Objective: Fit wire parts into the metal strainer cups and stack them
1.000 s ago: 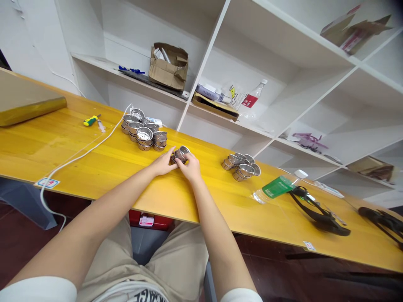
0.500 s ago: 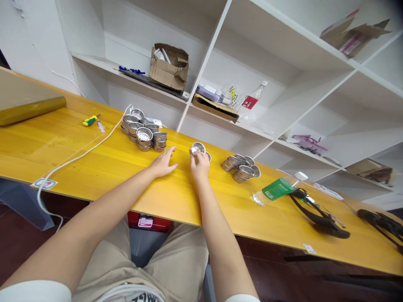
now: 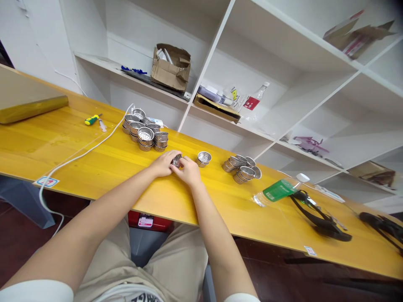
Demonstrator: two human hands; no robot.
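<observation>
Between my two hands, just above the yellow table point(image 3: 176, 197), is a small metal strainer cup point(image 3: 176, 160), tilted on its side. My left hand point(image 3: 163, 164) has its fingers around the cup's left side, and my right hand point(image 3: 188, 170) grips it from the right. A short stack of the same perforated cups point(image 3: 204, 158) stands just right of my hands. Farther left, several stacked cups point(image 3: 145, 137) form a cluster. Another cluster of cups point(image 3: 242, 168) sits to the right, some of them tilted.
A green-labelled bottle point(image 3: 278, 190) lies at the right, beside black straps point(image 3: 321, 220). A white cable point(image 3: 85, 157) crosses the table's left part, near a screwdriver point(image 3: 92, 120). White shelves point(image 3: 248, 140) with a torn cardboard box point(image 3: 171, 69) stand behind.
My right hand has moved left from the small stack, bringing a cup with it. My left hand, open before, now has its fingers on that cup.
</observation>
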